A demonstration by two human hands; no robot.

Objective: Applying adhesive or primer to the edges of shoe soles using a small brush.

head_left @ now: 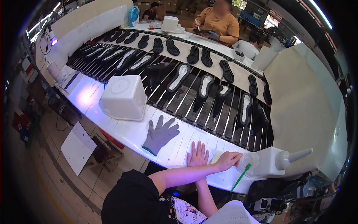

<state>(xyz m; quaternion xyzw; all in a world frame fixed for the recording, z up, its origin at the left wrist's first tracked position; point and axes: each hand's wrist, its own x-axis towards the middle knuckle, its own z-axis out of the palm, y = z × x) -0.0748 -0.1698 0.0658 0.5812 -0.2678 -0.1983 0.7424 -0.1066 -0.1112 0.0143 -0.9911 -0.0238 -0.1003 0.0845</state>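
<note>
My left arm crosses over my right forearm. The fingers of my left hand [226,161] are pinched together beside a white plastic jug; what they hold, if anything, is too small to make out. My right hand [197,156] lies flat on the white worktable [179,149], palm down, fingers spread, with nothing in it. The jug [266,161] lies on its side, its long spout pointing right. A green-handled brush [241,177] leans against it. To the left of my right hand, a grey glove [161,135] with a green cuff rests flat on the table.
Beyond the table runs a metal-rod conveyor [179,102] carrying black shoe uppers [179,77] with white undersides. Black soles [192,55] line a pale strip behind it. A white plastic container [125,98] stands left. Opposite, a person in orange [220,24] holds a brush and a dark piece.
</note>
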